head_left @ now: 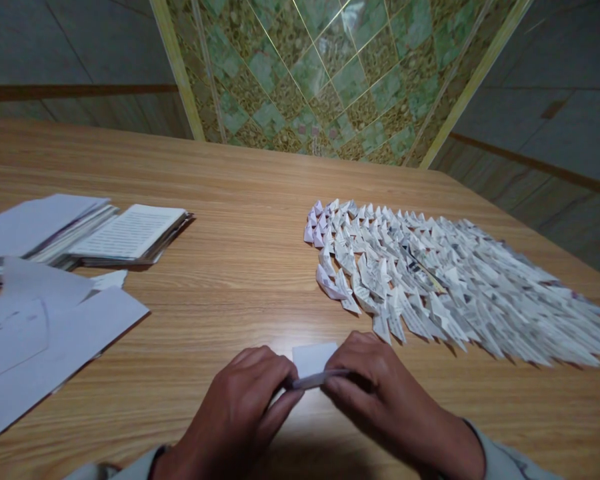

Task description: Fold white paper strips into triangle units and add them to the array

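A small folded piece of white paper (314, 359) is held between my two hands, just above the near part of the wooden table (240, 253). My left hand (247, 393) pinches its left end between thumb and fingers. The other end sits in the pinch of my right hand (375, 377). One flap stands up behind the darker folded strip along the near edge. Beyond my right hand lie rows of folded paper boats (410, 267), mostly printed white paper, with a few pale purple ones at the left end.
On the left are a stack of printed sheets (135, 230), a thicker stack of paper (45, 217) and loose white sheets (80, 333), one with faint drawn lines. A green and brown tiled wall panel (320, 80) rises past the table's far edge.
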### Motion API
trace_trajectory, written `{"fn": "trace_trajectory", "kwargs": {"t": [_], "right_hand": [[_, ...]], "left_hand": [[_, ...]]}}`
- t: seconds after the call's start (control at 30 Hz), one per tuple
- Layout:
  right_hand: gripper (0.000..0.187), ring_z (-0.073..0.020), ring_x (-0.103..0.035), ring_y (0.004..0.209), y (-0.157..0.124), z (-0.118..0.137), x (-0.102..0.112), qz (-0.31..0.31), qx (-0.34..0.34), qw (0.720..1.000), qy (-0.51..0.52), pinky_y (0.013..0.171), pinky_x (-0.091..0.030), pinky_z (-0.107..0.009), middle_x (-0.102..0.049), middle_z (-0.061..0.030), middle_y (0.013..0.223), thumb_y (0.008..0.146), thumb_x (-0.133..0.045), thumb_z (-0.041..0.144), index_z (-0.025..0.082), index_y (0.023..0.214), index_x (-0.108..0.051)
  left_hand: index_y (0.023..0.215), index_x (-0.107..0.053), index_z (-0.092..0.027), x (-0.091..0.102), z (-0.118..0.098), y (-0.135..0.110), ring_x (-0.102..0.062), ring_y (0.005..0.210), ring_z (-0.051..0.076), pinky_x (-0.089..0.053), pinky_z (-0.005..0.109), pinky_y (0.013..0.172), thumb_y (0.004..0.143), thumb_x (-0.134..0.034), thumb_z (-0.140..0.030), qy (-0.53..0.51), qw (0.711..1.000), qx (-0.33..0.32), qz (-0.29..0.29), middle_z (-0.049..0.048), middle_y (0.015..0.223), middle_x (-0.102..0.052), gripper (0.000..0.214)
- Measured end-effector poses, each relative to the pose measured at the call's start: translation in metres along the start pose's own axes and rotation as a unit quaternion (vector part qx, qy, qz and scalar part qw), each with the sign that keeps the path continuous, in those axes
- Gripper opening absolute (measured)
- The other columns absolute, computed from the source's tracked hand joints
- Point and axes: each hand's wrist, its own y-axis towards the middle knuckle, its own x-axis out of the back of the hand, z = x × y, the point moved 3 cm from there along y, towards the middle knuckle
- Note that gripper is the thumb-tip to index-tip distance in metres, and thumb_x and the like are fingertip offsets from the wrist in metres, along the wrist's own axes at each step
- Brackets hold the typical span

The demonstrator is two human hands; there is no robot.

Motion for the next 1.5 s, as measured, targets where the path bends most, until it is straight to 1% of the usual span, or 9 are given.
{"fn": "trace_trajectory", "kwargs": {"t": [0.17,0.37,0.63,0.73,0.83,0.97,1.1,1.23,1.5], "right_hand": [[0.027,-0.0174,-0.054,0.071,0.003,-0.005,-0.002,-0.032,-0.028,0.998,-0.038,0.067,-0.035,-0.031,-0.061,0.0001,0.067,0.097,-0.061,0.023,0.018,0.070,-0.064],[0.024,-0.0196,-0.053,0.077,0.003,-0.011,-0.012,-0.095,-0.056,0.986,-0.127,0.069,-0.033,-0.032,-0.058,0.0000,0.074,0.086,-0.074,0.018,0.019,0.067,-0.060],[0.025,-0.0206,-0.051,0.076,0.007,-0.009,-0.016,-0.111,-0.051,0.974,-0.193,0.070,-0.030,-0.033,-0.060,-0.0007,0.075,0.079,-0.082,0.016,0.019,0.067,-0.060],[0.025,-0.0207,-0.052,0.076,0.006,-0.008,-0.015,-0.108,-0.052,0.973,-0.197,0.070,-0.030,-0.033,-0.060,-0.0009,0.075,0.079,-0.083,0.016,0.019,0.067,-0.061],[0.023,-0.0212,-0.052,0.076,0.006,-0.009,-0.016,-0.105,-0.048,0.972,-0.207,0.070,-0.031,-0.033,-0.061,-0.0013,0.075,0.079,-0.083,0.016,0.019,0.068,-0.062],[0.023,-0.0216,-0.052,0.076,0.007,-0.010,-0.017,-0.108,-0.043,0.969,-0.216,0.070,-0.031,-0.034,-0.061,-0.0018,0.075,0.078,-0.083,0.017,0.019,0.068,-0.063],[0.022,-0.0214,-0.052,0.076,0.007,-0.008,-0.017,-0.112,-0.043,0.968,-0.222,0.071,-0.032,-0.034,-0.062,-0.0016,0.076,0.077,-0.084,0.018,0.020,0.070,-0.064],[0.023,-0.0208,-0.052,0.075,0.007,-0.006,-0.015,-0.116,-0.040,0.967,-0.224,0.071,-0.032,-0.033,-0.063,-0.0013,0.075,0.076,-0.085,0.017,0.020,0.069,-0.064],[0.021,-0.0224,-0.054,0.075,0.008,-0.007,-0.016,-0.120,-0.030,0.963,-0.239,0.072,-0.034,-0.034,-0.064,-0.0021,0.075,0.077,-0.084,0.018,0.020,0.072,-0.063]], "left_hand": [[0.085,-0.055,-0.024,0.001,0.001,0.003,-0.065,0.057,0.015,-0.046,0.024,0.055,0.093,-0.058,-0.024,0.000,0.998,0.046,-0.034,-0.0045,0.067,-0.067,0.008],[0.091,-0.057,-0.024,-0.001,0.002,0.002,-0.067,0.058,0.015,-0.048,0.024,0.057,0.092,-0.059,-0.023,0.011,0.998,0.045,-0.035,-0.0050,0.069,-0.069,0.003],[0.082,-0.065,-0.022,0.002,-0.005,0.005,-0.058,0.059,0.018,-0.043,0.029,0.057,0.099,-0.052,-0.021,0.088,0.994,-0.063,-0.015,-0.0005,0.066,-0.065,0.022],[0.097,-0.069,-0.023,-0.004,-0.010,0.000,-0.064,0.075,0.020,-0.048,0.035,0.075,0.096,-0.053,-0.016,0.111,0.989,-0.093,-0.022,0.0015,0.084,-0.073,0.017],[0.120,-0.064,-0.020,-0.017,-0.008,-0.012,-0.066,0.105,0.023,-0.037,0.044,0.107,0.097,-0.055,-0.026,0.099,0.989,-0.110,0.000,0.0045,0.118,-0.075,0.026],[0.134,-0.055,-0.019,-0.033,0.000,-0.031,-0.061,0.120,0.028,-0.030,0.050,0.115,0.092,-0.062,-0.049,0.120,0.985,-0.104,0.062,0.0080,0.130,-0.071,0.052],[0.138,-0.053,-0.019,-0.035,0.003,-0.038,-0.058,0.126,0.028,-0.015,0.052,0.122,0.095,-0.053,-0.060,0.162,0.976,-0.118,0.087,0.0084,0.137,-0.067,0.059],[0.136,-0.056,-0.021,-0.028,0.003,-0.035,-0.057,0.126,0.025,0.004,0.050,0.125,0.098,-0.047,-0.059,0.175,0.972,-0.129,0.087,0.0051,0.137,-0.068,0.055],[0.095,-0.071,-0.026,-0.009,0.002,-0.024,-0.066,0.107,0.021,-0.008,0.039,0.126,0.097,-0.057,-0.047,0.132,0.988,-0.085,-0.008,-0.0050,0.108,-0.079,0.025]]}}
